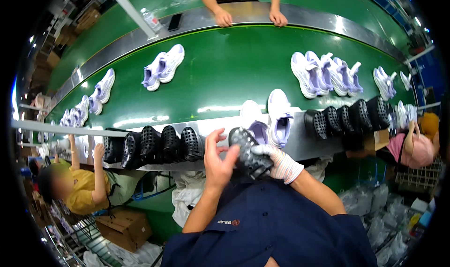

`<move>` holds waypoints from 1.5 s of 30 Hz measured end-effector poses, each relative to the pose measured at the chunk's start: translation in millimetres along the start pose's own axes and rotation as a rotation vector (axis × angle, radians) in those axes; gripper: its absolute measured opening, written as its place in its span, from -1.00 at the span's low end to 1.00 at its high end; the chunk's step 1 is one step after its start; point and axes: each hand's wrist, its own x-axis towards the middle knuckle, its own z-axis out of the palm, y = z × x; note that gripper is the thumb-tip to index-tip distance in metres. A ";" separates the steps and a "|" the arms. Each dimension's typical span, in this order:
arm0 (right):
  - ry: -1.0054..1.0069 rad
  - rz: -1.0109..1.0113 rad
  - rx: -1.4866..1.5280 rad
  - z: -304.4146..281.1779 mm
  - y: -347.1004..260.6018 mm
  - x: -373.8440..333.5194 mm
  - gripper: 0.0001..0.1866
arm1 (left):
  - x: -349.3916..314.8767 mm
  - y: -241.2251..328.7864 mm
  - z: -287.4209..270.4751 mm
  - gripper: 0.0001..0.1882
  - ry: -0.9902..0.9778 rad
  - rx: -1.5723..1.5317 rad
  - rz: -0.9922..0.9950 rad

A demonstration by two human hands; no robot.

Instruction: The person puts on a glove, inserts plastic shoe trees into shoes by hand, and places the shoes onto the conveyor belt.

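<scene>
My right hand [281, 164], in a white striped knit glove, grips a black perforated plastic shoe form [251, 160] close to my chest. Beside its left side is my bare left hand [219, 161], fingers and thumb spread apart. The thumb tip comes close to the form; whether they touch I cannot tell. Just beyond my hands, a white and lavender sneaker [280, 108] stands toe away from me. Its mate [251, 112] sits to the left, partly hidden behind the form and my fingers.
Several black shoe forms [169, 144] line the metal ledge [213, 126] at left, several more [360, 114] at right. Past the ledge, a green conveyor belt [234, 65] carries sneakers [323, 73]. Across it a person in yellow rests both hands [224, 18] on the far edge. Co-workers sit at both sides.
</scene>
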 end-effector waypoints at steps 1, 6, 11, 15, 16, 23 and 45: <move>-0.006 -0.014 -0.060 -7.7 7.0 -4.2 -0.62 | 13.8 -12.0 11.8 -0.47 0.005 -0.266 -0.185; 0.393 -0.546 -1.323 -25.9 12.4 -35.8 -0.27 | 25.1 -62.4 37.0 -0.79 -0.296 -0.480 -0.471; 0.585 -0.339 -1.705 -17.3 3.3 -69.7 -0.22 | 13.9 -73.7 70.8 -0.88 -0.117 -0.316 -0.547; 0.555 -0.361 -1.768 -29.1 7.9 -69.5 -0.34 | 19.6 -75.7 81.7 -0.86 -0.212 -0.290 -0.595; 0.566 -0.355 -1.760 -37.7 11.3 -65.6 -0.35 | 19.5 -78.3 82.7 -0.86 -0.221 -0.286 -0.600; 0.699 -0.336 -1.774 -68.3 7.0 -40.7 -0.47 | 37.0 -79.2 75.8 -0.54 -0.096 0.769 0.087; 0.977 -0.434 -2.051 -71.2 11.7 76.0 -0.78 | 110.0 -135.3 75.8 -0.68 -0.848 0.432 -0.112</move>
